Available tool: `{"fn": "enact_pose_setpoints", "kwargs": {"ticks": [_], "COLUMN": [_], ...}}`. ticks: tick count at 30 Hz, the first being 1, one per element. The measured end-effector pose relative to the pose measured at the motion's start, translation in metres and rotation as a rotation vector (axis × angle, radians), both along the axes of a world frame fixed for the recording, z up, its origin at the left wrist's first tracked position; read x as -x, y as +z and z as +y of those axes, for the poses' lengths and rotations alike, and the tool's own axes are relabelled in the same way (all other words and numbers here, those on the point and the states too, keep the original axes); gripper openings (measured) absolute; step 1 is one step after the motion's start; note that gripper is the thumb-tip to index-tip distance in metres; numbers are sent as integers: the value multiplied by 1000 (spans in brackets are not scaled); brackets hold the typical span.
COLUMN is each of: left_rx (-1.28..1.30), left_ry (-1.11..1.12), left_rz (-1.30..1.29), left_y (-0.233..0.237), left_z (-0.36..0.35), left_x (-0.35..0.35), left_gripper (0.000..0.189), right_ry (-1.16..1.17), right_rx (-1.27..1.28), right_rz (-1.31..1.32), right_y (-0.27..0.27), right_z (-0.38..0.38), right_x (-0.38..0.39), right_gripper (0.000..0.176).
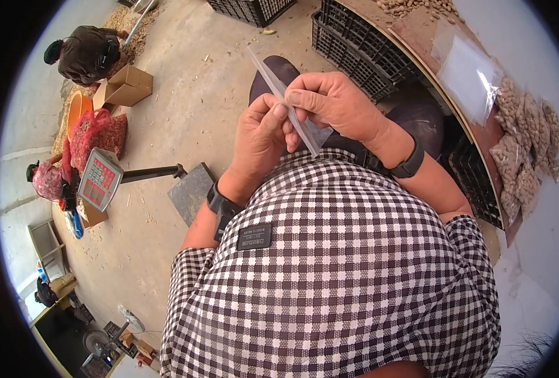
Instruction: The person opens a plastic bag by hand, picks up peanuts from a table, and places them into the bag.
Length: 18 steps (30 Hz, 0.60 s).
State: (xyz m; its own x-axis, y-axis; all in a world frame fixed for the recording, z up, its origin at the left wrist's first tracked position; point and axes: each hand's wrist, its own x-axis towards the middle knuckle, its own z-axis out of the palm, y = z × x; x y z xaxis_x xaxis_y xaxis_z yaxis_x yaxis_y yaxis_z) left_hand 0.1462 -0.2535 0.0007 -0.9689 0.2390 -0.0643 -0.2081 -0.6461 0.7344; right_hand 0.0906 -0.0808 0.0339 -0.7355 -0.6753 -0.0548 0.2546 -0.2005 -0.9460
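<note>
A thin clear plastic bag (301, 129) is held edge-on between both hands, in front of the checked shirt. My left hand (264, 129) pinches it between thumb and fingers. On its other side, my right hand (333, 104) grips the same bag near the middle with thumb and forefinger, close to the left fingertips. A stack of flat clear bags (467, 75) lies on the table (418, 47) at the right. Beside the stack are filled bags of peanuts (525, 142).
Black crates (355, 57) stand beneath the table, and another crate (251, 7) is at the top. A scale display (101, 179) rises at the left near its platform (191, 192). Beyond are a cardboard box (131, 86), a red mesh sack (103, 135) and several people.
</note>
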Motion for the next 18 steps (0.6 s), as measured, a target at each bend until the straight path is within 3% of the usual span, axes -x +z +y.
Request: {"fn": "enact_pose_setpoints", "kwargs": {"ticks": [18], "left_rx": [-4], "left_ry": [-28], "left_rz": [16], "left_y": [-5], "left_z": [-2], "left_x": [1], "left_gripper": [15], "right_ry": [1], "right_rx": [-78], "right_rz": [61], "right_y": [-1], "right_z": [0], "right_x": [1], "right_gripper": [23]}}
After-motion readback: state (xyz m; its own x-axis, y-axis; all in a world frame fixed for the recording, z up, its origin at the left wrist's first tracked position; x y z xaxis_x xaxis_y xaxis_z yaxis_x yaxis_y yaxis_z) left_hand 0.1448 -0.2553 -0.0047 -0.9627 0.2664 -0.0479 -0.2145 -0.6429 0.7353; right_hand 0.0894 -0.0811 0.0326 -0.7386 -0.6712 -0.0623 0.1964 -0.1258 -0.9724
